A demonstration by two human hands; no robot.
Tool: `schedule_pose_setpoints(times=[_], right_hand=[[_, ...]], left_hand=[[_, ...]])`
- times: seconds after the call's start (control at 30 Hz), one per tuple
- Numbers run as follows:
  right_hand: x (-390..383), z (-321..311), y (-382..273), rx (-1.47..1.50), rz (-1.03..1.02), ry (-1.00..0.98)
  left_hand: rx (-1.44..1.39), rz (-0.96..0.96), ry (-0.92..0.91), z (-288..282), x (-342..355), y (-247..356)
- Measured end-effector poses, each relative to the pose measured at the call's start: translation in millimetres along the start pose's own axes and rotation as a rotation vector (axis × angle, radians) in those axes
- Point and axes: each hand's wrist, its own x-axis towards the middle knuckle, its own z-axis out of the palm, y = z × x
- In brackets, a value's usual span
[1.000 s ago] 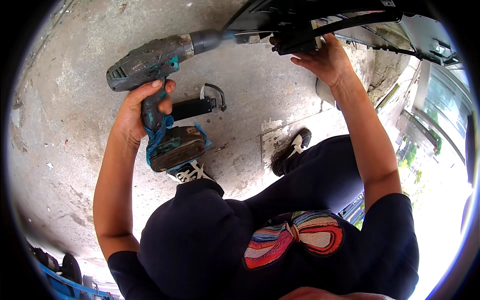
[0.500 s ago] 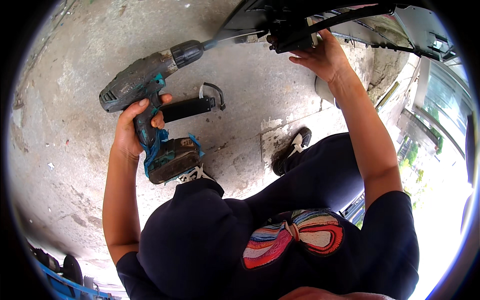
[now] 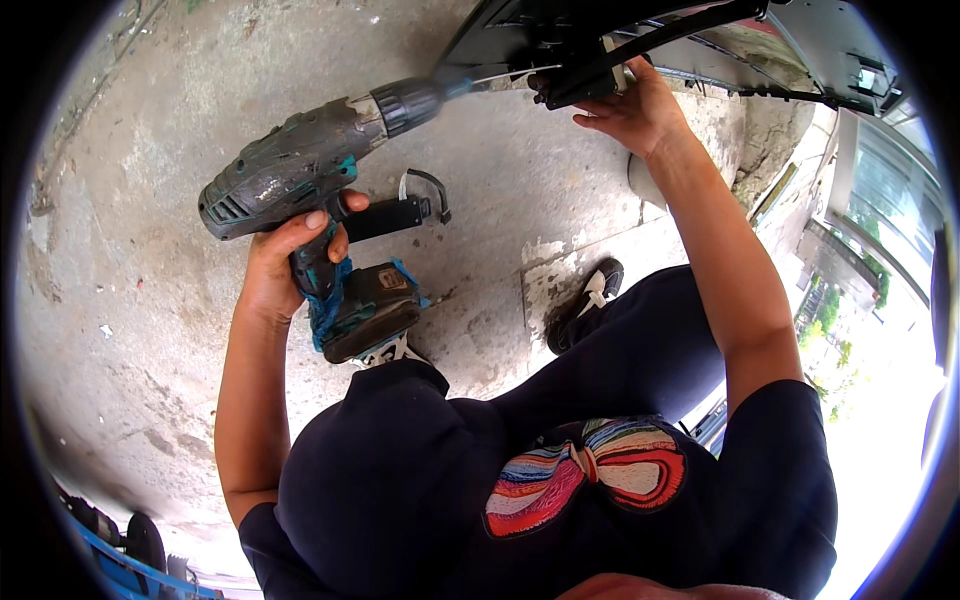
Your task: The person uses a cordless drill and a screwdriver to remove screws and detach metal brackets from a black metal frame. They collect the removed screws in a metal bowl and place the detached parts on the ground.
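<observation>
A worn dark cordless drill (image 3: 290, 170) with teal patches is gripped by my left hand (image 3: 275, 265), fingers closed round its handle. Blue tape or wrap shows above its battery (image 3: 372, 315). From the chuck a long thin driver bit (image 3: 500, 76) reaches right, its tip at the black bracket-like part (image 3: 575, 90) on a black metal frame (image 3: 690, 32). I cannot tell whether the tip is seated in anything. My right hand (image 3: 645, 118) is closed on the far right end of that black part; some of its fingers are hidden behind it.
A black box with a short cable (image 3: 390, 217) lies on the worn concrete floor (image 3: 150, 200), partly behind the drill. My shoe (image 3: 590, 295) rests on the floor. A light round container (image 3: 648, 185) stands below the right forearm. Blue equipment (image 3: 130, 570) sits at lower left.
My left hand and the drill have moved right and slightly down, the drill looking larger. The bit tip has shifted right along the black part. The right hand has barely moved.
</observation>
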Motion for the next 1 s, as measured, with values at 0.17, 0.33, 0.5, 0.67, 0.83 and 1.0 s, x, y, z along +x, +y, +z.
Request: schedule_pose_setpoints(times=[0.17,0.33,0.5,0.67,0.83,1.0], right_hand=[[0.8,-0.7,0.5,-0.007,-0.013,-0.005],[2.3,-1.3,1.1,-0.026,-0.017,0.004],[-0.4,0.0,1.5,-0.029,-0.027,0.006],[-3.6,1.5,1.2,-0.022,-0.024,0.008],[-4.8,2.6,0.5,-0.030,-0.026,0.009],[-7.5,2.8,-0.1,-0.070,-0.030,-0.050]], left_hand=[[0.014,0.047,0.014,13.2,3.4,-4.8],[0.038,0.068,0.032,11.8,5.1,-7.3],[0.024,0.057,0.039,9.8,9.7,-3.9],[0.016,0.030,0.026,7.8,12.9,-0.6],[0.001,0.026,0.026,11.0,15.5,0.6],[-0.001,0.024,0.027,9.8,16.4,0.6]])
